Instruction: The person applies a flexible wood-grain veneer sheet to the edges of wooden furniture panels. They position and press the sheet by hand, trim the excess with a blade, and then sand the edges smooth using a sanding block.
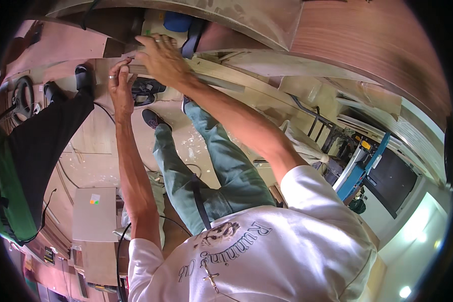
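Note:
At the top left of centre, both my hands meet at the edge of a reddish wooden board (68, 43). My left hand (121, 83) is raised with its fingers bent and closed near that edge; whatever sits between the fingertips is too small to make out. Just right of it and higher is my right hand (162, 56), its fingers stretched and somewhat spread above the edge, a ring on one finger. Its thumb side comes close to the left fingertips. A dark brown wood piece (117, 24) and a blue object (178, 21) lie just beyond the hands.
A large curved wooden panel (357, 35) spans the top right. Another person in dark trousers (50, 146) stands at the left. Black shoes (147, 86) and a cable lie on the floor. A blue-edged machine (360, 166) stands at right, a grey box (93, 214) lower left.

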Motion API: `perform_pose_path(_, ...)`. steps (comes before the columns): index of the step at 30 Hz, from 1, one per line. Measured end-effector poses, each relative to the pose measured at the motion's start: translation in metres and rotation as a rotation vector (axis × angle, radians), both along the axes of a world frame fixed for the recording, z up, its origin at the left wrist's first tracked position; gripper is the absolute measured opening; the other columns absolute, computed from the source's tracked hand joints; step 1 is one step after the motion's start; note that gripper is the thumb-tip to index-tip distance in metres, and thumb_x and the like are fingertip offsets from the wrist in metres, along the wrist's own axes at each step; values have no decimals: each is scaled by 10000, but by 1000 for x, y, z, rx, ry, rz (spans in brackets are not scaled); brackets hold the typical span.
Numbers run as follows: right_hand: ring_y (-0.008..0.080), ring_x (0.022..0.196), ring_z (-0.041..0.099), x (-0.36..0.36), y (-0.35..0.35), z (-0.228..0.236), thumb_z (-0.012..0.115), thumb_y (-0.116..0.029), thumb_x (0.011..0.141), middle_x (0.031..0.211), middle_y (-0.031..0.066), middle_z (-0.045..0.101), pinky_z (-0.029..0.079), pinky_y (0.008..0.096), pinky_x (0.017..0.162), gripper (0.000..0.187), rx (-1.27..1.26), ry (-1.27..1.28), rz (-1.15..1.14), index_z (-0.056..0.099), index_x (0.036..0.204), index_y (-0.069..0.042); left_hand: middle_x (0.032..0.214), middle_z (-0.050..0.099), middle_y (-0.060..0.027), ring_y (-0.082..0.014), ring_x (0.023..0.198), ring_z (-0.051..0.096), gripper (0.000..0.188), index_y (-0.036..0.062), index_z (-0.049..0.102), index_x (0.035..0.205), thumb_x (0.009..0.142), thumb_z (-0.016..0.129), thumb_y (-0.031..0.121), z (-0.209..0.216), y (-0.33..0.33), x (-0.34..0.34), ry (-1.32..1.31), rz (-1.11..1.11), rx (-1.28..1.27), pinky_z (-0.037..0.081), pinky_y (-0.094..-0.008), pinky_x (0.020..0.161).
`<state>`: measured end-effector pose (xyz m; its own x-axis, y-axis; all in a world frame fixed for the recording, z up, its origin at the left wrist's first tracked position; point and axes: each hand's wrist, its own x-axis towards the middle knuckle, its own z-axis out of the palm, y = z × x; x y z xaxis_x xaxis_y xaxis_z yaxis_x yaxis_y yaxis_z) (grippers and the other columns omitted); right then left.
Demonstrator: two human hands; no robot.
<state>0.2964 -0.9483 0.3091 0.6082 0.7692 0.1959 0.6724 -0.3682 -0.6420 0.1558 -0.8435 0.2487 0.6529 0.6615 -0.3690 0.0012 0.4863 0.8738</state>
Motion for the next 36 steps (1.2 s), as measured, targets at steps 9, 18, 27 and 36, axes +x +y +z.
perform_pose_path(9,444,1238,521,32,-161,4,591,-307,1001,1312,220,586,367,584,1056,498,-295,-3,-111,491,1427,-68,1356,606,-36,-170,1258,546,258,129,627,1260,1059,582,284,18,3,-7,24,-43,17,468,-384,1041)
perform_pose_path(18,385,1221,531,-23,34,0,597,-337,996,1316,183,583,375,547,1038,485,-120,-11,23,504,1385,-62,1488,480,-89,-237,1515,270,551,65,554,1373,1069,341,472,11,6,-19,-180,-8,-128,218,-577,1201)
perform_pose_path(27,403,1218,530,-61,155,3,574,-363,1002,1311,196,569,357,566,1057,509,-63,10,-21,459,1411,-82,1325,569,-90,-239,1251,529,473,27,498,1366,1108,352,396,-60,-2,-44,-10,133,-69,356,-375,1134)
perform_pose_path(36,417,1144,576,-31,104,-2,574,-235,1004,1206,229,624,389,545,1028,388,295,276,-173,522,1340,-49,1010,593,-7,-112,899,509,271,14,599,1230,1088,527,233,-6,-4,-4,13,110,7,444,-265,838)
